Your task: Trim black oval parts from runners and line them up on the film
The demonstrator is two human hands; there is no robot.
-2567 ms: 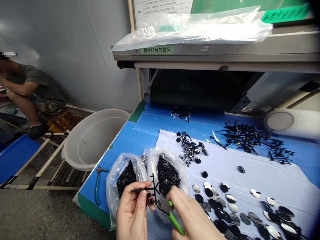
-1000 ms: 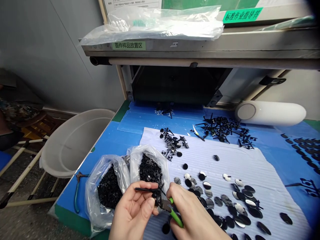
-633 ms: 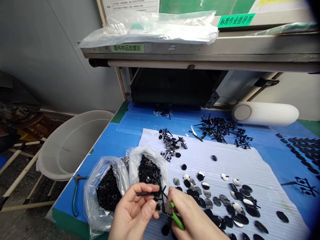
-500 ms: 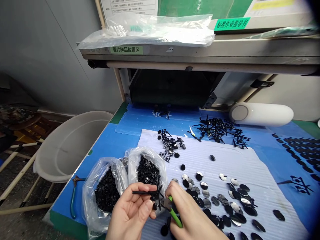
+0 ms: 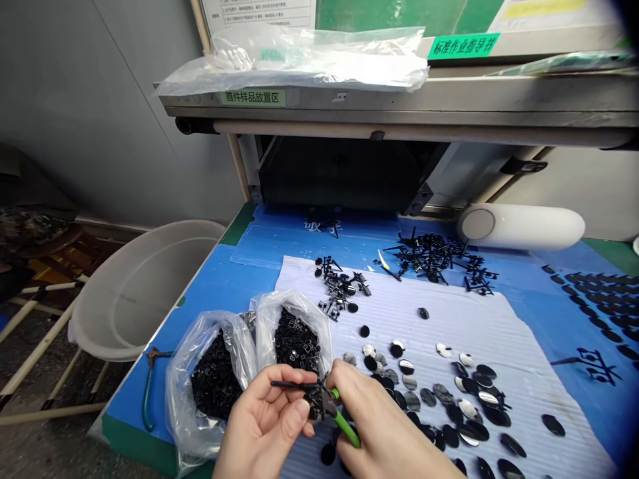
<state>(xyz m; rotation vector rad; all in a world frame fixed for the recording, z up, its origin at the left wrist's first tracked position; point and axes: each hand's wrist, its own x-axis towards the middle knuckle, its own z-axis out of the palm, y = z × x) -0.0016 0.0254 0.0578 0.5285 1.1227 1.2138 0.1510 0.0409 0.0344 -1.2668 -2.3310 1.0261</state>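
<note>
My left hand pinches a black plastic sprue with small parts between thumb and fingers. My right hand is closed round green-handled cutting pliers. The plier jaws sit against the sprue's right end; whether they are biting through it I cannot tell. Just behind the hands stands an open clear bag full of small black parts. A second such bag is at its left. Round black discs, some showing a shiny face, lie scattered right of my right hand.
Teal-handled pliers lie near the table's left edge, beside a large translucent bin. Heaps of black sprues lie farther back, near a white cylinder. Rows of black discs are at right. A metal shelf crosses above.
The sprue in my left hand has turned slightly, and the pliers have shifted a little at its right end. Both hands keep their grips. The view has moved slightly.
</note>
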